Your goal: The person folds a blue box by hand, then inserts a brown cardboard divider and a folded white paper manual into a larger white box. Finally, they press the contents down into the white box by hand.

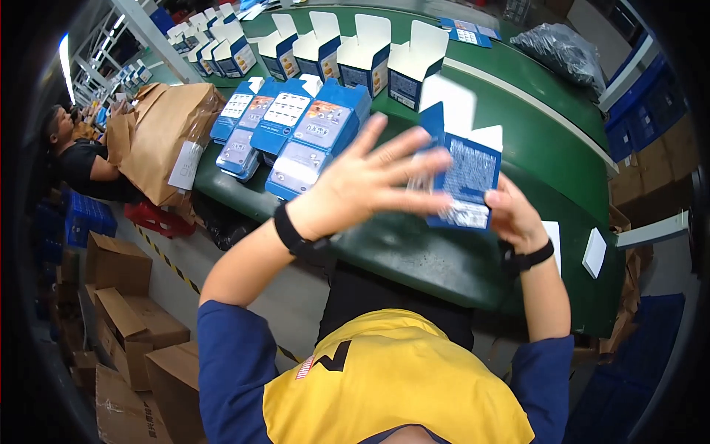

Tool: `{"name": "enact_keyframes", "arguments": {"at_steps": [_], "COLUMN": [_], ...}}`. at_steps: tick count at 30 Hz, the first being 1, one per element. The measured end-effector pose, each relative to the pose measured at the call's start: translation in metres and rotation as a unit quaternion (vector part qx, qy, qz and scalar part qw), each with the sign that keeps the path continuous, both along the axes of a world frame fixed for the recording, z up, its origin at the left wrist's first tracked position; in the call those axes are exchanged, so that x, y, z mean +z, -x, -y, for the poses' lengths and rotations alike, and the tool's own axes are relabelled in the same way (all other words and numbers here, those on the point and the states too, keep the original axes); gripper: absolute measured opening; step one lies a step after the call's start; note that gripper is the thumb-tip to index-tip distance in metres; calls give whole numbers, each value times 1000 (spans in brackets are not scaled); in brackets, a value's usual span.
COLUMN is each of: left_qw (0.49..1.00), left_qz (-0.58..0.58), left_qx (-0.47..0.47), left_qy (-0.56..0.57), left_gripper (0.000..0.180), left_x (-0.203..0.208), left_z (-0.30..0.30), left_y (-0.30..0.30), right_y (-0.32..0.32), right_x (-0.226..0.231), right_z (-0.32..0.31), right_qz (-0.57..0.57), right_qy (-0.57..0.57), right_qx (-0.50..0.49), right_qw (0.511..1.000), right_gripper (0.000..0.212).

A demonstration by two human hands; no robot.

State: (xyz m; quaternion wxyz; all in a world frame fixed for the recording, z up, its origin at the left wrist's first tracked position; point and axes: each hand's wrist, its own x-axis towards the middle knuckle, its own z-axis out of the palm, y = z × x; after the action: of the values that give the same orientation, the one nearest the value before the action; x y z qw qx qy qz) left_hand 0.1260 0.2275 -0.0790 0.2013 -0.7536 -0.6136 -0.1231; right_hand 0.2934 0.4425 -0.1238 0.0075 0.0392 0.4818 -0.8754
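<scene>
A small blue carton (473,172) with white inner flaps standing up is held over the near part of the green table. My right hand (518,216) grips its lower right side, thumb on the printed face. My left hand (362,176) is open, fingers spread and slightly blurred, at the carton's left side; whether the fingertips touch it I cannot tell. Left of that hand lie stacks of flattened blue cartons (307,150), partly covered by the hand. Behind them stands a row of opened blue cartons (358,65) with white lids raised.
The green table (547,174) curves around me. A brown paper-wrapped bundle (166,137) sits at left, near another person (85,159). A grey plastic bag (558,53) lies far right, a white piece (594,253) near right. Cardboard boxes (140,311) stand on the left floor.
</scene>
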Motion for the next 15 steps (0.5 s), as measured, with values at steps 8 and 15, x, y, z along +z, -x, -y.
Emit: {"name": "enact_keyframes", "arguments": {"at_steps": [8,15], "left_qw": [822,809], "left_qz": [209,190], "left_qx": [520,542], "left_qy": [107,127], "left_gripper": [107,114], "left_x": [-11,-10], "left_z": [60,48], "left_y": [137,135], "right_y": [133,144], "right_x": [-66,-97], "right_z": [-119,-112], "right_qz": [-19,167], "right_qy": [-322,-439], "right_qx": [-314,-354], "right_qw": [893,809], "right_gripper": [110,110]}}
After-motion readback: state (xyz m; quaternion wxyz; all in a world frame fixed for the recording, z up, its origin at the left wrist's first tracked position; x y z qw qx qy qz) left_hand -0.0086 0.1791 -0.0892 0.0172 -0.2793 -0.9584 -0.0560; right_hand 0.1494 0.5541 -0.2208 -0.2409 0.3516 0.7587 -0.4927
